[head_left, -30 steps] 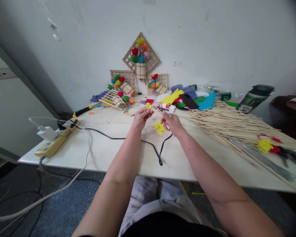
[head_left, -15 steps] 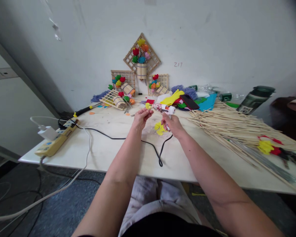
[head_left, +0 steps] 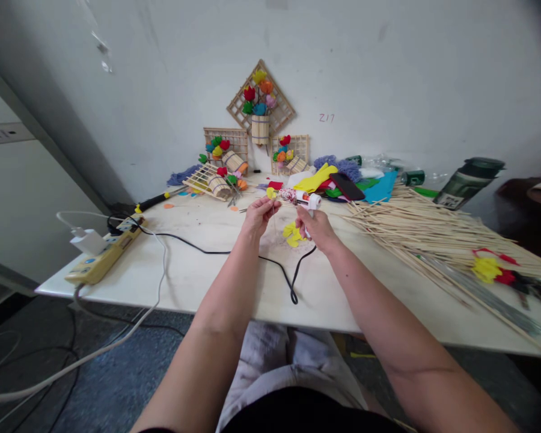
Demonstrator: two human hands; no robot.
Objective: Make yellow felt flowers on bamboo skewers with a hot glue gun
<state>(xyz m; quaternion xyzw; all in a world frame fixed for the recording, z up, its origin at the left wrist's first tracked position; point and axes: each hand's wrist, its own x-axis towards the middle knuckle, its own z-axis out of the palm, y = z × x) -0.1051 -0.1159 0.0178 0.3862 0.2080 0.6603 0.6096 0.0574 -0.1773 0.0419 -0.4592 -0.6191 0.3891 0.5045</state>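
Between the fingertips of my left hand [head_left: 260, 214] is a small yellow felt flower piece [head_left: 271, 193], with a thin stem hanging below the fingers. My right hand [head_left: 316, 226] is wrapped round the handle of a white hot glue gun [head_left: 314, 201]. Its nozzle end points left, close to the yellow piece; whether they touch I cannot tell. A red-and-white speckled patch covers the gun's front part. Under the gun, several yellow felt petals [head_left: 293, 234] lie on the white table [head_left: 225, 279].
Thin wooden sticks [head_left: 415, 225] spread over the right side, near a dark green bottle [head_left: 471, 183]. Felt sheets [head_left: 318, 179] and a phone [head_left: 346, 186] lie at the back. A black cord [head_left: 198, 248] crosses from the power strip [head_left: 101, 258]. Lattice flower crafts [head_left: 225, 150] stand by the wall.
The camera view has shifted very slightly. Both hands keep their places, with the yellow piece still by the glue gun's nozzle end.
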